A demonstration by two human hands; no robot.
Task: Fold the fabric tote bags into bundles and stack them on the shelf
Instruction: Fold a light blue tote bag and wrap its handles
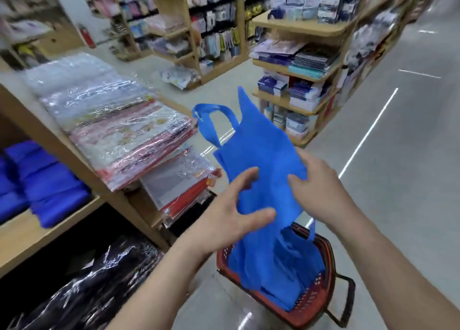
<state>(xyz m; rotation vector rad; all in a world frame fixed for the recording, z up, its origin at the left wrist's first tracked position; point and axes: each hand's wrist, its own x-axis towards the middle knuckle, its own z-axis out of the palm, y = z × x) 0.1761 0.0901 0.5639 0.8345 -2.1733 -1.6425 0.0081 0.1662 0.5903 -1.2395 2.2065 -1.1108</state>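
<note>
One left hand (224, 220), one right hand (321, 192), one raised tote bag (261, 150), one basket (307, 313) (contents uncountable).

We hold the blue tote bag (261, 150) over the red basket (306, 317).
Our right hand (321, 190) grips its right edge; our left hand (231, 212) rests spread fingers on its front.

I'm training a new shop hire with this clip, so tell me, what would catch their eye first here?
The bright blue tote bag at centre stands out, pinched by the right hand with the left hand spread against it. Below it, a red basket on the floor holds more blue bags, and folded blue bundles sit on the shelf at left.
</note>
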